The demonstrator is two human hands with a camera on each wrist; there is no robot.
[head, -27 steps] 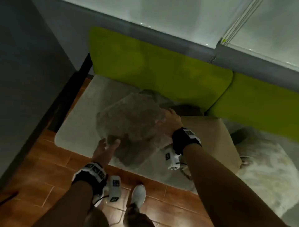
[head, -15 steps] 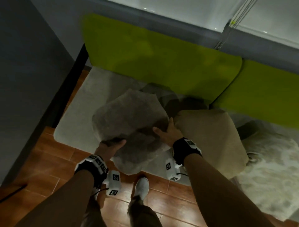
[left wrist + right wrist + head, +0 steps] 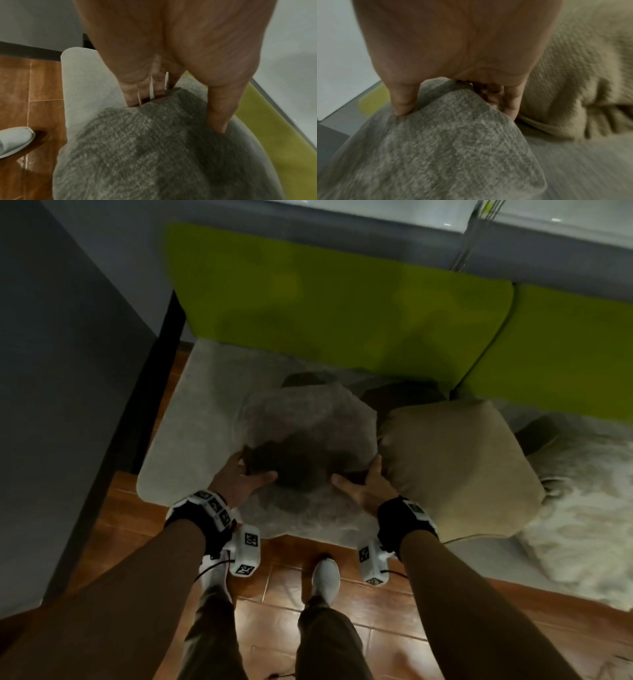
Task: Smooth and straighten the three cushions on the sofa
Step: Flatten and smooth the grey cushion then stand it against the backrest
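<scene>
A grey woven cushion [image 3: 308,426] is held up between both hands over the pale sofa seat [image 3: 191,422]. My left hand [image 3: 245,474] grips its left edge, thumb on the front face, fingers behind [image 3: 130,94]. On the opposite edge my right hand [image 3: 364,481] does the same, thumb [image 3: 403,102] in front, fingers tucked between it and the beige cushion [image 3: 455,467]. The beige cushion lies flat on the seat just to the right. A white furry cushion [image 3: 582,508] lies at the far right.
Lime-green back pads [image 3: 325,313] line the sofa under a grey wall ledge. A dark grey wall [image 3: 68,371] closes the left side. My white shoe [image 3: 325,577] stands on the brown tiled floor [image 3: 445,628] in front of the seat.
The grey cushion has come toward me and been turned. My right hand slid from its upper right edge down to its lower right side; the left hand now grips its left side.
</scene>
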